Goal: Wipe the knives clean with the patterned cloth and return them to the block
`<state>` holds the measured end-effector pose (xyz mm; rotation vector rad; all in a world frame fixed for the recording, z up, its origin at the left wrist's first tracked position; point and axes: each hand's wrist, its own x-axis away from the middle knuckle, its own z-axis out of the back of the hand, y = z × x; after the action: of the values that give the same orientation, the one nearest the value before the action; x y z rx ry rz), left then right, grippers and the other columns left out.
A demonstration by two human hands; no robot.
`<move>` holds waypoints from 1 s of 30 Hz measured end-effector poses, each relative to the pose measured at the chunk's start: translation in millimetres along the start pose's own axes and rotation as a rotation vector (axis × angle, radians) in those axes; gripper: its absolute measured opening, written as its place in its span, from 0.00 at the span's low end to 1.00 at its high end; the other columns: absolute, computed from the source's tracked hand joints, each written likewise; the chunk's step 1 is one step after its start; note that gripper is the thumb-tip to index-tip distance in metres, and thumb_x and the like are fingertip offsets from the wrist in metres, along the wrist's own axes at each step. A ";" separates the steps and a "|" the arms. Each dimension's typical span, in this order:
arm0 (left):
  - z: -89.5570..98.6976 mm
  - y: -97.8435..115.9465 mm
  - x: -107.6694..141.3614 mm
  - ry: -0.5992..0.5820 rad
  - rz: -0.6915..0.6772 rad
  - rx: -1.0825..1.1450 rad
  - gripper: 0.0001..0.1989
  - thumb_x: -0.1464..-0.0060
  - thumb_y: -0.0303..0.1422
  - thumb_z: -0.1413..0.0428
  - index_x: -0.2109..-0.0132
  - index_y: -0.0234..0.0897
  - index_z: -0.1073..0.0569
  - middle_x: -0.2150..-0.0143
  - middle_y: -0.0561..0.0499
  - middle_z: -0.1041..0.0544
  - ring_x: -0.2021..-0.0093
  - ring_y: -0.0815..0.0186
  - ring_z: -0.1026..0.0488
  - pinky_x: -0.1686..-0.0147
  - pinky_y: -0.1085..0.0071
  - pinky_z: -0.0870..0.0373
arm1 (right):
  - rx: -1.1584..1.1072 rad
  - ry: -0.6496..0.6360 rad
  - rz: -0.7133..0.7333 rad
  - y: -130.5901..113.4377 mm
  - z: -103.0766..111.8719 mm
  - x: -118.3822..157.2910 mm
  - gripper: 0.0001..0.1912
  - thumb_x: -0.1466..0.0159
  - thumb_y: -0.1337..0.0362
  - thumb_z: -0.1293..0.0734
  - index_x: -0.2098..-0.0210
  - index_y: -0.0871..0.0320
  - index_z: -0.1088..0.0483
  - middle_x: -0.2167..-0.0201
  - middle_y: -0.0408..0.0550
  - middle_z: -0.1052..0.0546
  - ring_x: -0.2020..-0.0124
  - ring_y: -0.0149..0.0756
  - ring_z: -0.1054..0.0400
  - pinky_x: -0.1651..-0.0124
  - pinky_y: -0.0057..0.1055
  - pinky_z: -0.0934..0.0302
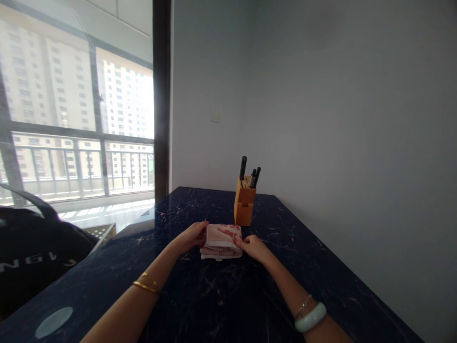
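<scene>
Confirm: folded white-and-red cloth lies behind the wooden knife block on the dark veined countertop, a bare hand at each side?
Not quite: the head view shows the folded white-and-red cloth in front of the wooden knife block, on the person's side of it. The rest holds: it lies on the dark veined countertop, with the left hand and right hand at its sides.
</scene>
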<state>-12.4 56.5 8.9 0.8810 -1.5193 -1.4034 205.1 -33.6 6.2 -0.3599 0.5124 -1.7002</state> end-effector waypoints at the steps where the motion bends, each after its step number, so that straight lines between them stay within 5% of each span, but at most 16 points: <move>1: -0.8 0.3 -0.8 0.010 -0.029 -0.033 0.19 0.53 0.43 0.45 0.61 0.32 0.34 0.72 0.54 0.29 0.73 0.70 0.31 0.76 0.76 0.37 | -0.006 0.000 0.003 0.1 -1.2 -0.4 0.27 0.47 0.40 0.43 0.77 0.59 0.30 0.76 0.48 0.25 0.73 0.36 0.32 0.76 0.25 0.49; 5: -6.7 3.4 -3.9 0.082 -0.121 -0.220 0.22 0.58 0.32 0.41 0.56 0.34 0.40 0.79 0.60 0.34 0.82 0.74 0.37 0.81 0.79 0.43 | -0.001 0.041 0.002 -0.8 -1.8 -0.2 0.23 0.47 0.44 0.41 0.76 0.59 0.30 0.74 0.47 0.25 0.72 0.35 0.32 0.77 0.24 0.50; 9: -7.7 5.8 -4.2 0.108 -0.137 -0.351 0.17 0.52 0.30 0.49 0.54 0.35 0.43 0.80 0.61 0.37 0.83 0.74 0.37 0.82 0.79 0.42 | 0.028 0.080 0.021 -5.5 1.0 3.0 0.21 0.46 0.46 0.41 0.75 0.58 0.30 0.73 0.46 0.26 0.70 0.36 0.33 0.75 0.24 0.51; 13: -2.3 -2.0 -4.9 0.110 -0.106 -0.527 0.20 0.58 0.27 0.46 0.55 0.34 0.42 0.82 0.61 0.36 0.84 0.71 0.37 0.83 0.77 0.43 | 0.082 0.094 0.035 -11.2 3.0 7.4 0.19 0.45 0.48 0.41 0.75 0.57 0.30 0.74 0.47 0.26 0.69 0.37 0.33 0.72 0.26 0.51; 21: 0.2 -7.0 0.9 0.200 -0.196 -0.768 0.17 0.50 0.43 0.52 0.59 0.35 0.39 0.74 0.50 0.28 0.75 0.64 0.31 0.76 0.73 0.41 | 0.141 0.105 0.025 -12.5 3.4 10.1 0.19 0.44 0.48 0.42 0.76 0.56 0.31 0.73 0.47 0.25 0.67 0.39 0.32 0.69 0.28 0.50; 30: -16.1 -4.3 7.5 0.175 -0.266 -0.847 0.14 0.48 0.35 0.52 0.55 0.35 0.40 0.70 0.51 0.26 0.70 0.65 0.29 0.71 0.74 0.39 | 0.144 0.057 -0.012 -6.7 13.4 5.2 0.19 0.46 0.47 0.41 0.74 0.55 0.30 0.71 0.46 0.24 0.64 0.39 0.32 0.63 0.30 0.46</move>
<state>-0.5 43.0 5.5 0.6422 -0.5674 -1.8801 205.2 -39.7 20.9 -0.2116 0.4266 -1.7513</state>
